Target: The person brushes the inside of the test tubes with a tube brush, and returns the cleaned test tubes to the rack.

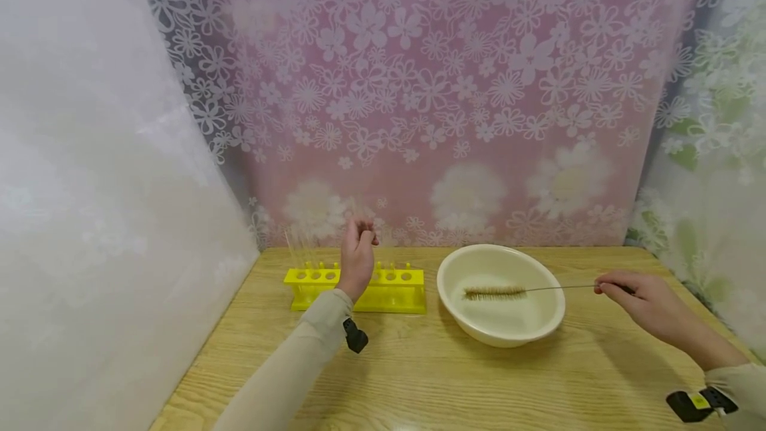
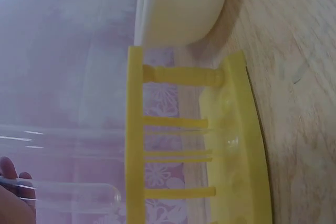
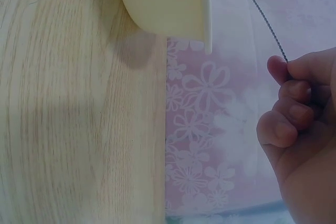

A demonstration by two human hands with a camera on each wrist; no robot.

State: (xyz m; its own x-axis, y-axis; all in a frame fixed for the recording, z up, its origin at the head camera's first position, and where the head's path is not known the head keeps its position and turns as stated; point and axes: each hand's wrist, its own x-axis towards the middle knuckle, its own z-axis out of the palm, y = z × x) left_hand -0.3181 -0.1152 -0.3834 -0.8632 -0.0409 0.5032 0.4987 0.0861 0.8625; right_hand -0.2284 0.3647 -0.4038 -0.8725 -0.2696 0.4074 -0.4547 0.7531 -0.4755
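Left hand [image 1: 358, 258]: fingers curled, apparently pinching a clear test tube [image 2: 79, 196] high up (its mouth is out of sight).
Right hand [image 1: 649, 301]: fingers and thumb closed together on the wire handle of a brush [image 1: 495, 293].
Held tube: rounded end just beyond the top plate of the yellow rack [image 1: 389, 299], not through it; whether it lines up with a hole, I cannot tell.
Brush bristles: over the inside of the cream bowl [image 1: 509, 324], contact unclear.
Rack: on the bench [image 1: 419, 378], left of the bowl, with clear tubes [image 1: 296, 245] at its left end.
Good handling: a light, steady pinch and a straight line through the hole would spare the glass-like wall; keeping the bristles above the bowl should confine any drips.
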